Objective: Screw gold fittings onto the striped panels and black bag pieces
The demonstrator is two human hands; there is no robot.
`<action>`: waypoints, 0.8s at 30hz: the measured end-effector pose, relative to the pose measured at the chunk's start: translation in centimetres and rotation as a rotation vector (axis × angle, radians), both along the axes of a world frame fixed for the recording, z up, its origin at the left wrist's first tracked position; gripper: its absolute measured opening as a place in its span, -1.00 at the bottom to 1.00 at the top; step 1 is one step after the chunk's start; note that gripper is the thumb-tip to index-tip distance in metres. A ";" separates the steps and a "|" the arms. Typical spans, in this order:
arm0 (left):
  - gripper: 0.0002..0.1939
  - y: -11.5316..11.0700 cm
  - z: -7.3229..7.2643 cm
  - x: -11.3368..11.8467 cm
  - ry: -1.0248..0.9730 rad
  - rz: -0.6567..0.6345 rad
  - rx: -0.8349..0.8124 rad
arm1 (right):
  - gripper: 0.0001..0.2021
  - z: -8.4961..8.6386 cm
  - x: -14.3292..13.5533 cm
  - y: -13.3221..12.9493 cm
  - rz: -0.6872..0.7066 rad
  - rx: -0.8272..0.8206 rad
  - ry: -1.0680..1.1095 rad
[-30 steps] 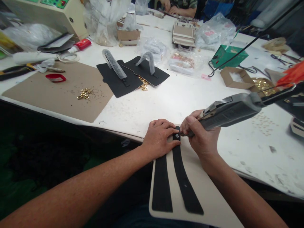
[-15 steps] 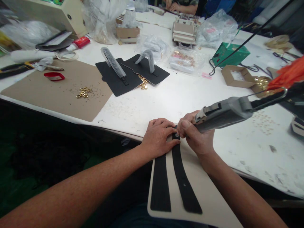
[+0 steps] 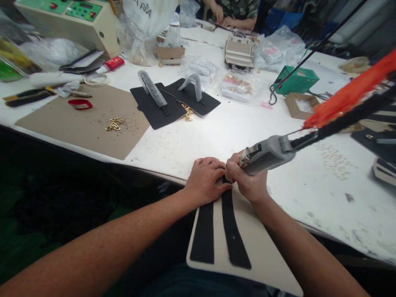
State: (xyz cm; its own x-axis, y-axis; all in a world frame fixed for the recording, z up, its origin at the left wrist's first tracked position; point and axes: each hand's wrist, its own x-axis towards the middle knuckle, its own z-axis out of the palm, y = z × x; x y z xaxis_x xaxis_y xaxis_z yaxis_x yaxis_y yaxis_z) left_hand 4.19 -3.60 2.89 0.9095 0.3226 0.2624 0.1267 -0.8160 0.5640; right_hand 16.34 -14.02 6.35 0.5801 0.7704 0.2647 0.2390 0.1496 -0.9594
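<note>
A beige panel (image 3: pixel 262 255) with two black strips stuck out from the table's front edge, one a straight strip (image 3: pixel 202 237) and one a curved strip (image 3: pixel 233 231). My left hand (image 3: pixel 207 181) presses on the panel's table end, thumb and forefinger beside the curved strip. Wrapped in the fingers of my right hand (image 3: pixel 249 179) is a grey power screwdriver (image 3: pixel 267 154), slanting down to the strip's upper end. Its tip is hidden by my fingers. A small shiny dot shows near the curved strip's lower end. An orange wrap (image 3: pixel 349 88) runs along the cord behind the tool.
On the brown board (image 3: pixel 62 117) lie gold chain links (image 3: pixel 115 123) and a red loop (image 3: pixel 80 104). Black panels with wrapped handles (image 3: pixel 154 97) lie behind. A green box (image 3: pixel 297 78) and small gold pieces (image 3: pixel 335 161) are right. A co-worker's hands (image 3: pixel 221 16) are across the table.
The screwdriver's body has shifted left and lower in view, with my right hand closer to the strip. My left hand stays on the panel. The camera view has turned slightly.
</note>
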 end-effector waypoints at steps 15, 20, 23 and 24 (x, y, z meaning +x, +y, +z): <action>-0.65 -0.6 0.8 0.0 0.070 0.027 0.044 | -0.51 4.5 -0.4 -13.4 -0.610 -0.388 -0.024; -0.66 -0.9 1.2 0.3 0.095 0.025 0.042 | -0.36 -1.0 -1.0 -21.1 -0.648 -0.793 -0.192; -0.66 -1.1 1.3 0.3 0.106 0.030 0.029 | -0.27 -1.9 -2.4 -23.6 -0.787 -0.689 -0.362; -0.67 -1.1 1.3 0.3 0.105 0.033 0.022 | -0.23 -1.9 -3.0 -24.1 -0.872 -0.601 -0.458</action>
